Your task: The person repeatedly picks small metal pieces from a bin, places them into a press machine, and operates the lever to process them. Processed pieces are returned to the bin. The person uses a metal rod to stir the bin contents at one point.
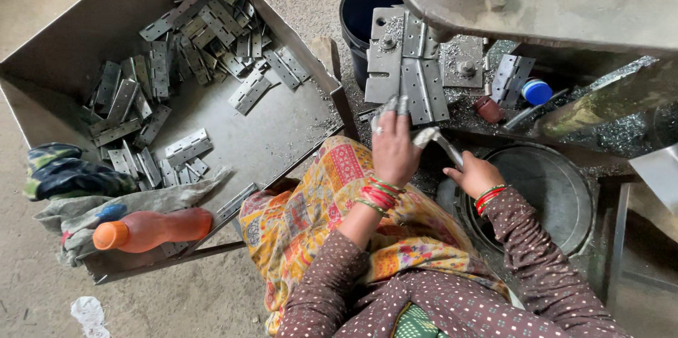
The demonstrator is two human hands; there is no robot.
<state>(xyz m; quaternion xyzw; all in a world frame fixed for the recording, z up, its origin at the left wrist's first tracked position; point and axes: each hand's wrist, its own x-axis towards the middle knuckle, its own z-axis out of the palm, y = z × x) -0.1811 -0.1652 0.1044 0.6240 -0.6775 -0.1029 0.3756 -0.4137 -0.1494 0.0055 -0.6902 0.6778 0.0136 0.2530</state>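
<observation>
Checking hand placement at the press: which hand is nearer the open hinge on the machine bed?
Left. The left hand has its fingertips on the hinge's lower edge; the right hand is lower right, gripping a metal tool.

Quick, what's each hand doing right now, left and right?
Left hand: open, fingers stretched flat onto the metal hinge on the press bed.
Right hand: closed around a metal lever handle.
</observation>
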